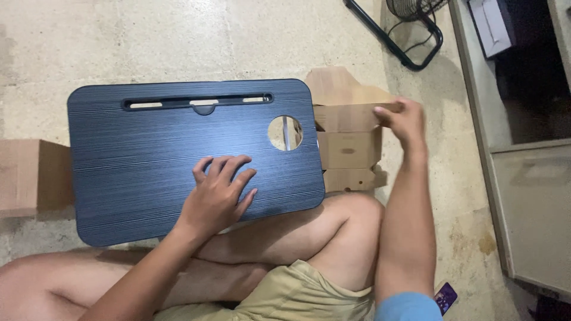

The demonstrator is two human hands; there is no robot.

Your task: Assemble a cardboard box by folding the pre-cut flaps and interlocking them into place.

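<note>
The blue tray [178, 160] rests across your knees over the floor [148, 41], pinned only by your flat, open left hand [217, 193]; it may tip. Your right hand [404, 119] has its fingers closed on the cardboard [348, 148] beside it, and pulling could nudge the tray.

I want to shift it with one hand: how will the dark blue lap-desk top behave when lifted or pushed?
The dark blue board looks flat and rigid, so it probably won't flex. Its overhanging corners suggest it may tip where the left hand isn't pressing. The ridged surface should give some grip.
</note>
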